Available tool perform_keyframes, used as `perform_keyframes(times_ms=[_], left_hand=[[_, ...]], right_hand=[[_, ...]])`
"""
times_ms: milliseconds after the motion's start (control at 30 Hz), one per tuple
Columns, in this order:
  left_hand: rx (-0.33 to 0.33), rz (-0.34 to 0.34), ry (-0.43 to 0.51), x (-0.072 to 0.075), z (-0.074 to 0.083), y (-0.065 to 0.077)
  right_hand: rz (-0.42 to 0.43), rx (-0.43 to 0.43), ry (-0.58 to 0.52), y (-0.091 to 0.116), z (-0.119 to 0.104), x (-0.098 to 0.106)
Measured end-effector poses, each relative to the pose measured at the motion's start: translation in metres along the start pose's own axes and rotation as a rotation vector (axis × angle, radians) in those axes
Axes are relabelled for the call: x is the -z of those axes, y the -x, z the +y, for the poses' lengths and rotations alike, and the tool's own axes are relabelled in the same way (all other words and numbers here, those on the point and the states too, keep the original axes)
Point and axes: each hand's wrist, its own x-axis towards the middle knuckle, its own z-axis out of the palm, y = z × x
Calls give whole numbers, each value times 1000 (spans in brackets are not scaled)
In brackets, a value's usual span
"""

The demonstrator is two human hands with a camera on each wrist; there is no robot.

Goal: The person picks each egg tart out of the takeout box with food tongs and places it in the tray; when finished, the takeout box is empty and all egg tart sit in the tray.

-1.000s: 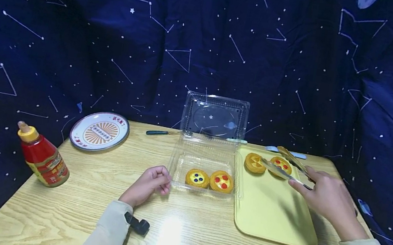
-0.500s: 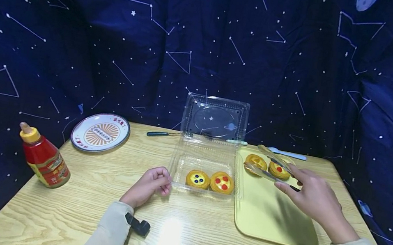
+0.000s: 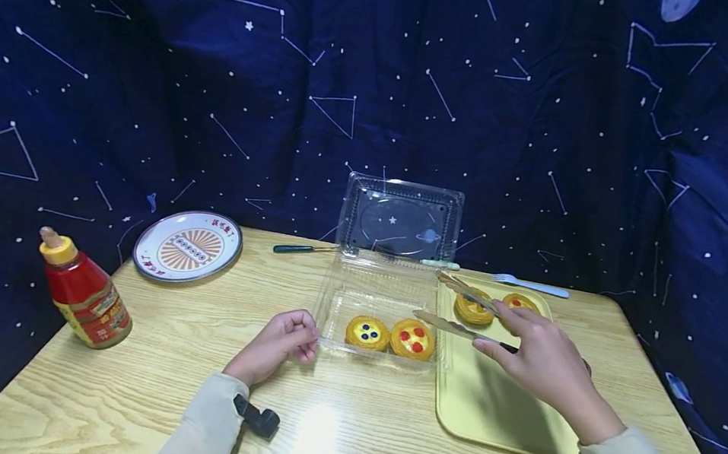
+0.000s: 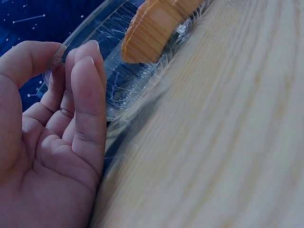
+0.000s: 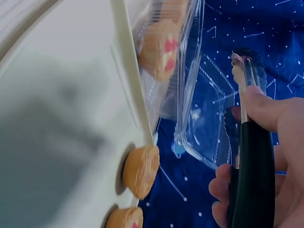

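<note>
My left hand (image 3: pixel 280 342) pinches the near left corner of a clear plastic clamshell box (image 3: pixel 361 297), whose lid stands up at the back. Inside the box sit a tart with blue dots (image 3: pixel 367 332) and a tart with red dots (image 3: pixel 412 339). My right hand (image 3: pixel 543 358) grips metal tongs with black handles (image 5: pixel 254 175). The tongs' arms are spread with nothing between their tips, above the seam of box and tray. On the yellow tray (image 3: pixel 505 414) rest a plain-topped tart (image 5: pixel 141 172) and another red-dotted tart (image 3: pixel 521 302), partly hidden by my right hand.
A white patterned plate (image 3: pixel 189 246) lies at the back left. In front of it stands a red sauce bottle (image 3: pixel 85 298) with a yellow cap. A dark-handled utensil (image 3: pixel 295 249) and a blue fork (image 3: pixel 532 286) lie along the back edge, before a starry curtain (image 3: pixel 330 61).
My right hand has moved left with the tongs, from over the tray's tarts to the box's right side. My left hand has stayed at the box corner.
</note>
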Motion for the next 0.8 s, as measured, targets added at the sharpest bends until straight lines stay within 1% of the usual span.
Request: perform_keyframes(times_ms=[167,433,633,800], left_hand=[[4,1,6,1,-1,0],[-8,-5,-2,1,-1,-1],[-10,-14,1,1,-1,-1],[-6,-12,7,0,0,0]], right_hand=[[-25,14,-5,-7,-8,-12],[-59,56,-11,-15,-24,-27],[-83,109,-14,-18,-33,-37],[-74,181,22,-21,-37,-43]])
